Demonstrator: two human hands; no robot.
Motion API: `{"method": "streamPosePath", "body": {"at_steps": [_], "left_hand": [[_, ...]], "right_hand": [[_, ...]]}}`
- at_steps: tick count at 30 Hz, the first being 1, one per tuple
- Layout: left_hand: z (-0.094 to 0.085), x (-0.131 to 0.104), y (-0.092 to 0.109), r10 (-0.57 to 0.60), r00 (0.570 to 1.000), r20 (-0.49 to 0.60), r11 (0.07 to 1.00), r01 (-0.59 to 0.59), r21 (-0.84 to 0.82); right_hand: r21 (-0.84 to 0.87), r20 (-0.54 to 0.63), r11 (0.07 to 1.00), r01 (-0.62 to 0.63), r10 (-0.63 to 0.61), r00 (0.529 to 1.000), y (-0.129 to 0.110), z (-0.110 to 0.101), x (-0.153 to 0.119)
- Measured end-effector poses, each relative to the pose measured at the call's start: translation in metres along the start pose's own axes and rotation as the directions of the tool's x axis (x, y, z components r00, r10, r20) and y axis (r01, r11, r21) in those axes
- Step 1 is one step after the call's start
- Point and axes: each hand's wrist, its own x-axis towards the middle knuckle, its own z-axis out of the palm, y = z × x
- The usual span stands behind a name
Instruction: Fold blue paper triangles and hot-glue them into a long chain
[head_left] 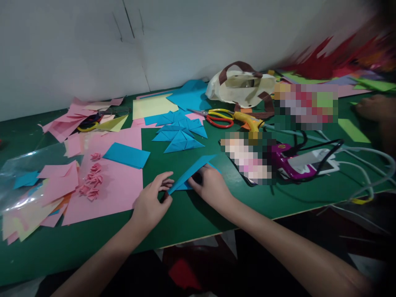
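Note:
A sheet of blue paper (192,170), partly folded with one flap raised, lies between my hands on the green table. My left hand (152,199) pinches its left corner between thumb and fingers. My right hand (210,185) grips the right part of the paper, its fingertips hidden behind the raised flap. Beyond the paper sit several folded blue pieces (181,134). To the left, a folded blue rectangle (126,155) rests on a large pink sheet (116,189), beside several small pink paper roses (94,178).
Scissors (220,117), a yellow glue gun (252,123), a cloth bag (241,88) and a purple power strip (286,163) with cables lie to the right. Paper scraps (60,181) and clear plastic cover the left. Another person's hand (371,107) is at far right.

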Motion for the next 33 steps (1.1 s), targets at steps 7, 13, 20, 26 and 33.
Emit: {"method": "streamPosePath", "body": {"at_steps": [7, 13, 20, 26, 33], "left_hand": [[0.001, -0.002, -0.001, 0.048, 0.999, -0.003, 0.999, -0.048, 0.026], [0.001, -0.004, 0.001, 0.144, 0.990, -0.008, 0.983, -0.142, 0.120], [-0.001, -0.005, 0.001, 0.333, 0.941, 0.057, 0.900, -0.335, 0.280], [0.004, -0.011, 0.010, 0.450, 0.867, 0.213, 0.734, -0.495, 0.465], [0.010, -0.017, 0.014, 0.330, 0.902, 0.278, 0.746, -0.429, 0.510]], "right_hand": [[0.039, -0.016, 0.999, 0.025, -0.025, 1.000, 0.001, 0.000, -0.001], [-0.009, 0.011, 0.999, 0.030, -0.030, 0.999, 0.003, 0.000, 0.000], [0.028, -0.028, 0.997, 0.067, -0.067, 0.997, 0.004, 0.001, 0.000], [0.068, -0.052, 0.990, 0.120, -0.116, 0.992, 0.002, 0.000, -0.003], [-0.145, -0.031, 0.983, 0.111, -0.117, 0.993, 0.005, 0.001, -0.004]]}}
